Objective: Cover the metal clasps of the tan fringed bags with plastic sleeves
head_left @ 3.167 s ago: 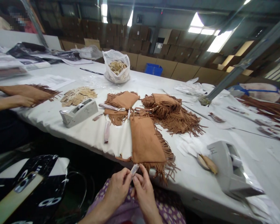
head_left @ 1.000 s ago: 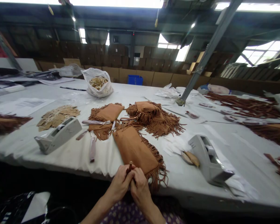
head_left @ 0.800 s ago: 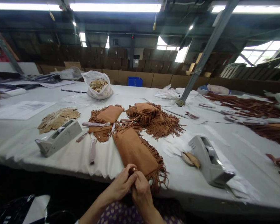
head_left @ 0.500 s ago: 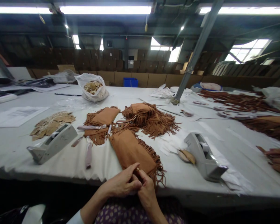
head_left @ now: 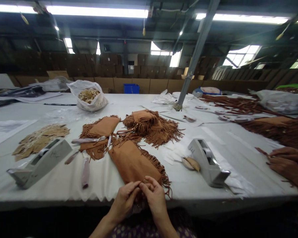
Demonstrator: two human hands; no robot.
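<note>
Pressed together, left hand [head_left: 124, 202] and right hand [head_left: 156, 197] seemingly pinch the near edge of fringed pouch [head_left: 132, 162], flat at worktop [head_left: 64, 178] front edge; tape dispenser [head_left: 207, 162] nearby right.

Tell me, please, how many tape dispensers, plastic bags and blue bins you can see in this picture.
Tape dispensers: 2
Plastic bag: 1
Blue bin: 1
Total: 4
</note>
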